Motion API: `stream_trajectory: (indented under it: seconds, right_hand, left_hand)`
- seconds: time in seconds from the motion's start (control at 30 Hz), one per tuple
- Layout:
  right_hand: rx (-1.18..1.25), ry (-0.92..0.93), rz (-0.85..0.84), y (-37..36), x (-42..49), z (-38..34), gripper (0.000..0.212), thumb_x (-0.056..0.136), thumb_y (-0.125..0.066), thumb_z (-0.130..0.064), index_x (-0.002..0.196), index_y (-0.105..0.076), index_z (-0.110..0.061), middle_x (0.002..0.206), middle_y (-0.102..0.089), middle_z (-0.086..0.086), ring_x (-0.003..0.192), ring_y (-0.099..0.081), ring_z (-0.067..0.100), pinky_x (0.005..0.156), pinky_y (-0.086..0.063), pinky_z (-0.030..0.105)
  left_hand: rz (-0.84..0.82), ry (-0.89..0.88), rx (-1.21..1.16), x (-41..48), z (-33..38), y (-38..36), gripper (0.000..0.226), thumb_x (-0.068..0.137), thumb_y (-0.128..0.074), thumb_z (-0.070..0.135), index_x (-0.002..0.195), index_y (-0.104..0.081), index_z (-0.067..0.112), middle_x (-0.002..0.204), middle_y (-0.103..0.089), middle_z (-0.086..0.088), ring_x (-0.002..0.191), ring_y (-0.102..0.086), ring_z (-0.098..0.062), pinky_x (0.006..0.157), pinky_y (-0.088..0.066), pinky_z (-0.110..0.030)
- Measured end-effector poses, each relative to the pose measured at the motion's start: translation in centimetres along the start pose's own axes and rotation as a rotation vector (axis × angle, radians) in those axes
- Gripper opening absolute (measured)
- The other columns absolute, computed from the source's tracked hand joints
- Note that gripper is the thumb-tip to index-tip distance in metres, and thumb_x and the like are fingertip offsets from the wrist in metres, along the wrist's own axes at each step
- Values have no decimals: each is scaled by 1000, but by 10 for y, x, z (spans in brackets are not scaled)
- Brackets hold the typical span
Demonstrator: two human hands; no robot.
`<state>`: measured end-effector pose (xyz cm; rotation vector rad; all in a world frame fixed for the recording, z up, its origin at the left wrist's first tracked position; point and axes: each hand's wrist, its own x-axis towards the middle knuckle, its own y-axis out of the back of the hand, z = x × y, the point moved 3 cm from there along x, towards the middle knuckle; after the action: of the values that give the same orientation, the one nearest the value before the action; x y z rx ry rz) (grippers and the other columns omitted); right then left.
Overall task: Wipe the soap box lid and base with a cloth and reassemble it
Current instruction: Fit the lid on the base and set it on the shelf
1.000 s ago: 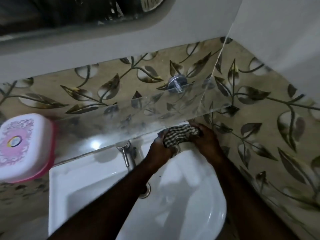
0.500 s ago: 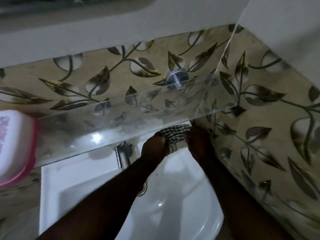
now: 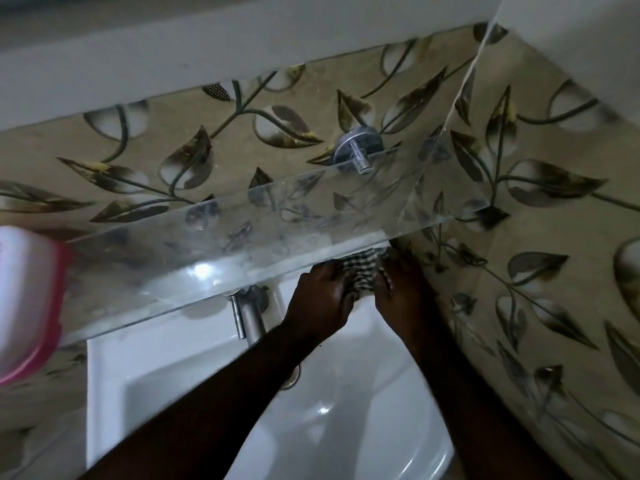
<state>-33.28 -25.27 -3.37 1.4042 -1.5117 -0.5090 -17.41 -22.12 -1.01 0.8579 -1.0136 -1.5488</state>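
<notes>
1. Head view looks down into a bathroom corner, where both hands meet over the back of a white sink (image 3: 346,427).
2. The left hand (image 3: 322,296) and right hand (image 3: 401,289) hold a checked cloth (image 3: 360,271) between them. It is bunched up just under the right end of a glass shelf (image 3: 242,244).
3. On the left hand the fingers (image 3: 337,275) are curled round the cloth's left side. The right hand's fingers (image 3: 384,275) are clamped on its right side.
4. The soap box (image 3: 24,299) sits on the shelf at the far left, well apart from the hands. It is blurred and cut off by the frame edge, with its white lid on the pink base.
5. A metal tap (image 3: 247,317) stands at the back of the sink, below the shelf and just left of the left hand.
6. Leaf-patterned tiles (image 3: 554,271) cover both walls, and a round metal bracket (image 3: 358,150) fixes the shelf to the back wall.
</notes>
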Motion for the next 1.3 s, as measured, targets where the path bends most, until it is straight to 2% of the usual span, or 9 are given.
stream_trajectory:
  seconds: [0.27, 0.43, 0.53, 0.6, 0.7, 0.8, 0.87, 1.17, 1.3]
  right_hand:
    - [-321, 18, -233, -43, 3, -6, 59, 102, -19, -41, 138, -51, -8, 144, -49, 20, 136, -41, 37, 113, -25, 56]
    - [-370, 53, -231, -45, 16, -5, 51, 100, -37, -40, 140, -49, -9, 146, -47, 19, 137, -38, 39, 113, -23, 58]
    - [-377, 49, -202, -41, 12, -7, 52, 100, -36, -38, 138, -50, -6, 145, -47, 20, 137, -37, 39, 115, -21, 59]
    - [-371, 133, -171, -38, 4, -9, 50, 99, -38, -33, 139, -49, -5, 145, -48, 20, 139, -36, 37, 117, -16, 57]
    - [-337, 200, -128, -34, -5, -7, 47, 99, -43, -32, 138, -52, -7, 144, -51, 16, 139, -39, 33, 114, -24, 58]
    - [-362, 152, -138, -33, -4, -5, 49, 99, -43, -35, 141, -49, -8, 146, -48, 15, 140, -38, 33, 110, -28, 58]
    - [-360, 162, -157, -32, -4, -5, 52, 99, -41, -36, 142, -46, -8, 148, -45, 16, 141, -36, 34, 110, -28, 59]
    - [-258, 88, -45, -6, -41, -24, 46, 96, -40, -28, 124, -61, 1, 130, -60, 21, 129, -51, 37, 105, -36, 56]
    - [-175, 10, -82, 5, -71, -32, 45, 92, -35, -25, 113, -68, -3, 121, -66, 17, 122, -58, 35, 107, -32, 53]
  left_hand:
    - [-182, -2, 348, -3, -23, -32, 60, 90, -33, 42, 137, -50, 9, 145, -48, -17, 133, -44, -39, 100, -38, -58]
    - [-126, 35, 327, 7, -15, -27, 63, 88, -29, 40, 135, -53, 5, 139, -55, -16, 128, -50, -36, 103, -36, -56]
    - [-85, -79, 335, 1, -12, -31, 57, 89, -33, 27, 136, -51, 0, 143, -50, -19, 131, -48, -37, 104, -38, -58]
    - [-85, -114, 355, -3, -18, -36, 59, 90, -38, 33, 138, -48, -1, 146, -47, -20, 135, -45, -36, 105, -39, -57]
    - [-184, -84, 385, -4, -25, -40, 83, 87, -53, 51, 148, -28, 0, 157, -28, -18, 145, -27, -33, 114, -24, -58]
    - [-277, -61, 427, -2, -21, -40, 90, 93, -43, 56, 152, 2, 3, 162, 4, -15, 150, 4, -30, 118, 1, -56]
    - [-298, -38, 454, -2, -17, -36, 92, 94, -44, 54, 152, 7, 4, 162, 11, -15, 149, 12, -29, 118, 7, -56]
    - [-307, -47, 398, -28, 22, -13, 79, 96, -47, 34, 152, -3, 1, 162, -4, -19, 150, -2, -31, 119, -3, -49]
    - [-120, -184, 363, -43, 39, -6, 60, 89, -34, 28, 141, -42, -2, 143, -46, -25, 136, -40, -39, 112, -28, -51]
